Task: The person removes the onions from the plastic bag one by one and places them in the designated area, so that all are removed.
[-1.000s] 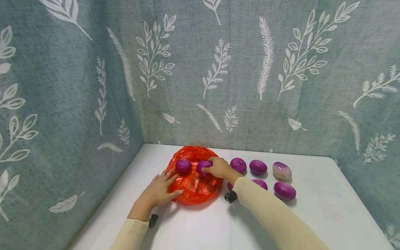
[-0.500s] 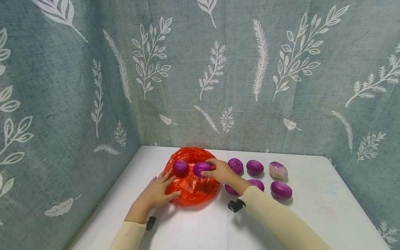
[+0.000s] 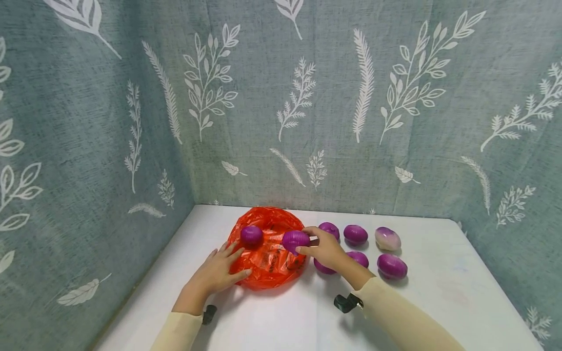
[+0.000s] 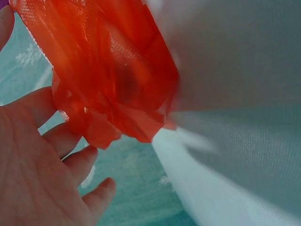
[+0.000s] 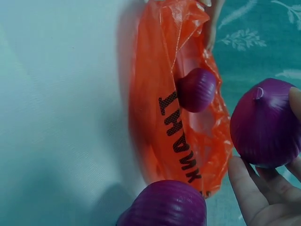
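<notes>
A red plastic bag (image 3: 263,273) lies open on the white table, with one red onion (image 3: 251,235) inside it. My left hand (image 3: 217,270) rests against the bag's left side, fingers spread; in the left wrist view those fingers touch the crumpled red plastic. Over the right part of the bag, my right hand (image 3: 327,248) grips a second red onion (image 3: 295,242) between thumb and fingers. The right wrist view shows this onion raised, its pointed tip visible. Black lettering runs along the bag's side there.
Right of the bag stand several more red onions, among them a whole one (image 3: 392,266) and a paler, partly white one (image 3: 388,239). My right hand and forearm partly cover the nearest ones. Leaf-patterned cloth (image 3: 263,122) hangs behind the table and along its left.
My right hand has lifted the onion from inside the bag and moved it right, toward the bag's right rim. My left hand has stayed at the bag's left side. The head view has shifted slightly.
</notes>
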Tool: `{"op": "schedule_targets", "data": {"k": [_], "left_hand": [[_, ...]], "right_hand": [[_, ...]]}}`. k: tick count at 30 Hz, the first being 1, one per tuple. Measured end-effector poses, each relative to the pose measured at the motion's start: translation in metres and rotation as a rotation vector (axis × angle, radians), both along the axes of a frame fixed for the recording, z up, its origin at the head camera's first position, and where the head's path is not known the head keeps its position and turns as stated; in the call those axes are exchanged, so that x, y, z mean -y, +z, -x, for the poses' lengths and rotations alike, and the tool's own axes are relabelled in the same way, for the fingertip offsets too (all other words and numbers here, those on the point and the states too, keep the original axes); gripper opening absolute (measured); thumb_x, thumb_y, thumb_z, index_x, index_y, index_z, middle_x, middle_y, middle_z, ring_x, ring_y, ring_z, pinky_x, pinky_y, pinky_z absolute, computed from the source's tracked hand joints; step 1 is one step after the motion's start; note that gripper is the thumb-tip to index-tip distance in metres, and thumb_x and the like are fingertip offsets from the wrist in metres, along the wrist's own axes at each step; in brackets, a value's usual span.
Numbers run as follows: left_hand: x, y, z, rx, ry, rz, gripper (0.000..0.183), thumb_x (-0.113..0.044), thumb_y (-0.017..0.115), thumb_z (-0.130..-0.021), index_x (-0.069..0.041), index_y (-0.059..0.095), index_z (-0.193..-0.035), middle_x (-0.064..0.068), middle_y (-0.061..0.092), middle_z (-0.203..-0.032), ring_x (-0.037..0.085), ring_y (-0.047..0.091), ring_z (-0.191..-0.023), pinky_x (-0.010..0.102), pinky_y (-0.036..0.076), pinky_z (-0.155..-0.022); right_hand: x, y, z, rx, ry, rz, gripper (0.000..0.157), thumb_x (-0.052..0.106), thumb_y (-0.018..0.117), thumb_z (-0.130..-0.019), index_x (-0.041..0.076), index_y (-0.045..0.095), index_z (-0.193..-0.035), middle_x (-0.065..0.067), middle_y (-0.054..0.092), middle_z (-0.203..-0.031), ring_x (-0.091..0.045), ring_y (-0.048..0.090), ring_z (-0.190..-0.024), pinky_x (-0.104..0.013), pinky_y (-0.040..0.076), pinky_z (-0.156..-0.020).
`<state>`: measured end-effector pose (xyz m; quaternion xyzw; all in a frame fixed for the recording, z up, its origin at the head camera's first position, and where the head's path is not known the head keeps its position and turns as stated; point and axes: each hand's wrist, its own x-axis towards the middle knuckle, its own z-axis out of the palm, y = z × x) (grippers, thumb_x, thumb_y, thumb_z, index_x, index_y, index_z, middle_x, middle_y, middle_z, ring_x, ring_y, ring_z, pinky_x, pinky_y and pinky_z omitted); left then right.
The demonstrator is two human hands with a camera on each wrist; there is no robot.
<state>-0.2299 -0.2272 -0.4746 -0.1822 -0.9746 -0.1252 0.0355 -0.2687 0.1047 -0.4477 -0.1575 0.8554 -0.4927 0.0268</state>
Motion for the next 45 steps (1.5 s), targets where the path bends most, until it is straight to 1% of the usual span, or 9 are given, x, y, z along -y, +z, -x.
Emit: {"op": "schedule_targets", "data": {"k": [8,16,20,24,27,31,37,41,45], "left_hand": [[0.004,-0.003,-0.001,-0.002,-0.002,0.008,0.089,-0.075,0.045,-0.086,-0.007,0.048,-0.144,0.016,0.029,-0.156,0.042,0.021,-0.143,0.06,0.018,-0.112],[0.005,-0.002,0.001,0.013,0.011,-0.002,0.091,-0.077,0.045,-0.085,-0.008,0.047,-0.145,0.015,0.029,-0.156,0.042,0.019,-0.143,0.059,0.016,-0.113],[0.006,-0.002,0.002,-0.002,0.011,0.005,0.092,-0.077,0.044,-0.085,-0.008,0.047,-0.145,0.015,0.029,-0.156,0.041,0.019,-0.143,0.059,0.017,-0.113],[0.007,-0.002,0.002,-0.006,0.004,-0.002,0.09,-0.075,0.045,-0.086,-0.007,0.047,-0.145,0.015,0.03,-0.156,0.042,0.02,-0.142,0.06,0.018,-0.112],[0.008,-0.002,0.001,-0.004,0.0,-0.009,0.09,-0.075,0.046,-0.086,-0.006,0.047,-0.144,0.017,0.031,-0.155,0.043,0.021,-0.142,0.061,0.018,-0.112],[0.01,-0.001,-0.001,0.001,0.007,-0.007,0.091,-0.075,0.045,-0.086,-0.006,0.048,-0.144,0.018,0.032,-0.154,0.043,0.022,-0.141,0.061,0.018,-0.111],[0.009,-0.001,0.0,0.011,0.015,-0.009,0.089,-0.074,0.047,-0.086,-0.007,0.048,-0.144,0.018,0.031,-0.154,0.042,0.022,-0.142,0.06,0.018,-0.112],[0.008,-0.001,0.0,0.021,0.019,-0.009,0.09,-0.075,0.046,-0.086,-0.007,0.048,-0.144,0.017,0.031,-0.155,0.042,0.02,-0.143,0.059,0.016,-0.113],[0.007,-0.002,0.001,0.021,0.013,-0.008,0.092,-0.077,0.044,-0.085,-0.006,0.049,-0.144,0.017,0.03,-0.155,0.042,0.02,-0.143,0.059,0.016,-0.113]], "right_hand": [[-0.012,0.0,-0.019,0.008,-0.065,0.047,0.062,0.032,0.085,-0.076,0.014,0.059,-0.13,-0.007,0.064,-0.122,-0.028,0.062,-0.11,-0.044,0.055,-0.084],[-0.023,-0.008,-0.034,0.007,-0.061,0.113,0.066,0.026,0.084,-0.077,0.012,0.057,-0.135,-0.012,0.061,-0.128,-0.031,0.063,-0.11,-0.041,0.056,-0.082],[-0.029,-0.011,-0.04,0.015,-0.089,0.105,0.064,0.024,0.085,-0.076,0.015,0.059,-0.134,-0.011,0.062,-0.126,-0.028,0.063,-0.107,-0.044,0.054,-0.086],[-0.036,-0.016,-0.048,0.02,-0.107,0.087,0.064,0.025,0.086,-0.075,0.014,0.059,-0.133,-0.01,0.065,-0.121,-0.025,0.065,-0.102,-0.047,0.052,-0.089],[-0.04,-0.021,-0.054,0.017,-0.125,0.078,0.064,0.026,0.086,-0.074,0.013,0.06,-0.131,-0.009,0.066,-0.118,-0.024,0.065,-0.099,-0.045,0.053,-0.087],[-0.045,-0.028,-0.062,0.014,-0.146,0.091,0.065,0.026,0.087,-0.072,0.013,0.062,-0.13,-0.008,0.064,-0.122,-0.024,0.065,-0.101,-0.043,0.054,-0.087],[-0.053,-0.035,-0.071,0.025,-0.141,0.171,0.066,0.022,0.088,-0.071,0.007,0.061,-0.13,-0.018,0.061,-0.125,-0.03,0.065,-0.104,-0.043,0.054,-0.087],[-0.057,-0.04,-0.077,0.023,-0.121,0.182,0.066,0.022,0.087,-0.072,0.004,0.059,-0.13,-0.021,0.06,-0.125,-0.032,0.065,-0.106,-0.043,0.054,-0.087],[-0.061,-0.044,-0.082,0.029,-0.111,0.174,0.064,0.021,0.087,-0.073,0.006,0.059,-0.129,-0.02,0.06,-0.126,-0.033,0.064,-0.107,-0.041,0.054,-0.086]]}}
